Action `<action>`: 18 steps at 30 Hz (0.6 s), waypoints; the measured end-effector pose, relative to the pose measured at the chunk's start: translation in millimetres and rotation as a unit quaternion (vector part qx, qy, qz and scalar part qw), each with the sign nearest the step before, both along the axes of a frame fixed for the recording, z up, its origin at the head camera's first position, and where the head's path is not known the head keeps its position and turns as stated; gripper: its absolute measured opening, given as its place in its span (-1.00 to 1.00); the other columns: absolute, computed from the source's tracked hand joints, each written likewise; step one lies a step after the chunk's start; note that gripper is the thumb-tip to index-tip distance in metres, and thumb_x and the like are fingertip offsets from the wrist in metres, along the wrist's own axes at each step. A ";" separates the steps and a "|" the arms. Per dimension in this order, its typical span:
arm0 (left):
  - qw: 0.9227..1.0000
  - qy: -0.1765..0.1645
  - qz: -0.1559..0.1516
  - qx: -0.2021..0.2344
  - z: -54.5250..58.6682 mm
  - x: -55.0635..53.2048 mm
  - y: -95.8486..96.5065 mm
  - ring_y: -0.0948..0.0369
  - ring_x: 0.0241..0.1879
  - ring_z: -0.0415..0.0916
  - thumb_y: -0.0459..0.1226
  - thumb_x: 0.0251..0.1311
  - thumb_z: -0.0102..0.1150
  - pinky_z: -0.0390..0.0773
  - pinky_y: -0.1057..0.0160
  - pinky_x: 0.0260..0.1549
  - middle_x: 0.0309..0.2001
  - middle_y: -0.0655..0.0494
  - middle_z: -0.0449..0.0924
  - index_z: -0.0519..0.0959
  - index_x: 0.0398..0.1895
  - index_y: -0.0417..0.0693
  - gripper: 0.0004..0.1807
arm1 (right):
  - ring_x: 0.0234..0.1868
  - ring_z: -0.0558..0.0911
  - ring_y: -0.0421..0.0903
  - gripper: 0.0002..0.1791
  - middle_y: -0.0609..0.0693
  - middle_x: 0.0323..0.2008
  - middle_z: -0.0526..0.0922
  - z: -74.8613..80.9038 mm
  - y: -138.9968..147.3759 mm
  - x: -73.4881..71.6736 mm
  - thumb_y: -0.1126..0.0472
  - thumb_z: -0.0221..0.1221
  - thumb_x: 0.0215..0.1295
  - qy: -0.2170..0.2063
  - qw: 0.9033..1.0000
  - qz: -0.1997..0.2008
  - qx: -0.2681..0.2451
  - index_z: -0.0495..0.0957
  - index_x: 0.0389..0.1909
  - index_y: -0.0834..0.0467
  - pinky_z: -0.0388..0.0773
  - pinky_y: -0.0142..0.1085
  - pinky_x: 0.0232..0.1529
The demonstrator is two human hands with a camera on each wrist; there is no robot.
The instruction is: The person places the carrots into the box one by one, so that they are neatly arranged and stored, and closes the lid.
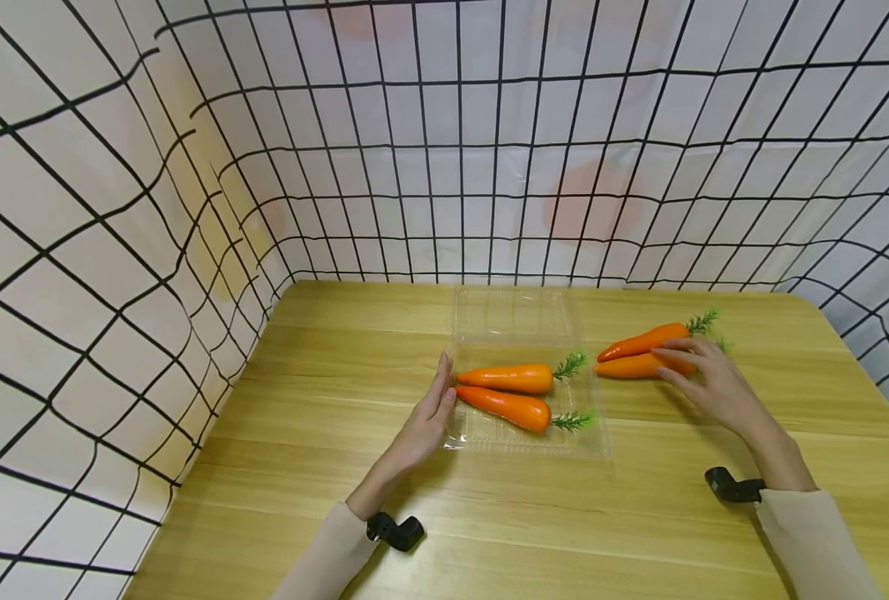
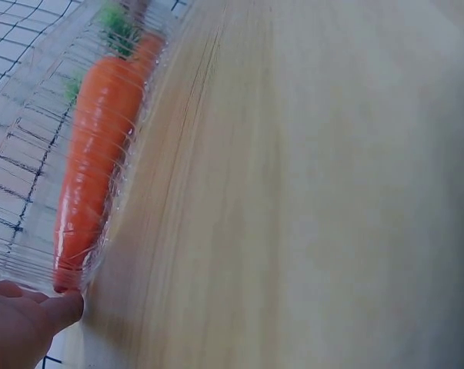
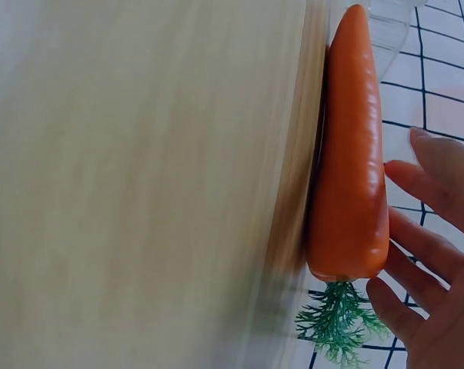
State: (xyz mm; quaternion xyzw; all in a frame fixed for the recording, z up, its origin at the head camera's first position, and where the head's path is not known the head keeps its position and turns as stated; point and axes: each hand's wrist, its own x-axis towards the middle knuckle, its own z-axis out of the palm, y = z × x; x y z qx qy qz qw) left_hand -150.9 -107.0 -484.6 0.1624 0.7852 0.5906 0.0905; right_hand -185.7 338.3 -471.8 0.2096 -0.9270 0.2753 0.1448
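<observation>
A clear plastic clamshell box [image 1: 481,431] stands with its lid folded back. Two orange carrots, an upper one [image 1: 507,378] and a lower one [image 1: 515,410], lie in it, green tops to the right. My left hand [image 1: 423,425] touches the box's left end, fingers fairly straight; the left wrist view has its thumb near a carrot tip [image 2: 68,273] seen through the plastic. Right of the box lie two more carrots, a farther one [image 1: 642,342] and a nearer one [image 1: 627,367]. Over the nearer one is my right hand [image 1: 710,385], fingers spread around it without a visible grip.
The wooden table [image 1: 302,400] bears everything. A black wire grid [image 1: 459,197] rises behind it and at both sides, backed by pale sheeting. The box's lid [image 1: 515,315] lies toward the back grid. Each wrist wears a small black camera [image 1: 395,532].
</observation>
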 end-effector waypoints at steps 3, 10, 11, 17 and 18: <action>1.000 -0.001 0.000 -0.001 0.2 0.2 0.0 -0.05 0.67 -0.18 -0.24 0.70 -0.38 -0.10 -0.09 0.63 0.70 -0.10 -0.28 -0.38 0.69 -0.07 -0.32 | 0.16 0.45 0.36 -0.68 0.33 0.08 0.58 -1.8 1.2 -0.6 0.32 0.36 0.32 0.010 1.000 0.006 0.011 0.70 0.07 0.32 0.36 0.36 0.07; 1.000 0.000 -0.001 0.003 -0.3 -0.4 0.2 -0.07 0.67 -0.18 -0.25 0.70 -0.38 -0.10 -0.10 0.63 0.70 -0.11 -0.29 -0.38 0.69 -0.07 -0.31 | 0.07 0.50 0.19 -0.67 0.30 0.11 0.62 0.0 -0.4 0.4 0.26 0.33 0.37 0.003 0.998 0.016 0.061 0.71 0.07 0.34 0.36 0.02 -0.02; 1.000 0.000 -0.002 0.004 0.1 -0.3 0.2 -0.07 0.67 -0.18 -0.25 0.70 -0.38 -0.10 -0.10 0.63 0.70 -0.11 -0.29 -0.38 0.69 -0.08 -0.31 | 0.06 0.51 0.17 -0.67 0.30 0.10 0.63 -0.1 -0.2 0.3 0.25 0.33 0.38 0.002 0.998 0.017 0.063 0.70 0.08 0.34 0.36 -0.01 -0.04; 1.000 -0.001 -0.002 0.003 0.7 0.3 -0.2 -0.06 0.67 -0.17 -0.24 0.70 -0.38 -0.10 -0.07 0.63 0.70 -0.11 -0.29 -0.38 0.69 -0.08 -0.31 | -0.01 0.53 0.11 -0.67 0.26 0.07 0.67 0.9 1.1 -0.2 0.25 0.32 0.38 -0.001 0.997 0.024 0.077 0.71 0.11 0.28 0.39 -0.09 -0.11; 1.000 -0.001 -0.002 0.003 0.8 0.5 -0.2 -0.06 0.67 -0.18 -0.24 0.70 -0.38 -0.10 -0.07 0.63 0.70 -0.11 -0.29 -0.38 0.69 -0.08 -0.31 | 0.00 0.53 0.08 -0.66 0.24 0.08 0.66 1.8 0.8 0.2 0.25 0.32 0.39 -0.010 0.997 0.025 0.071 0.70 0.13 0.27 0.39 -0.12 -0.11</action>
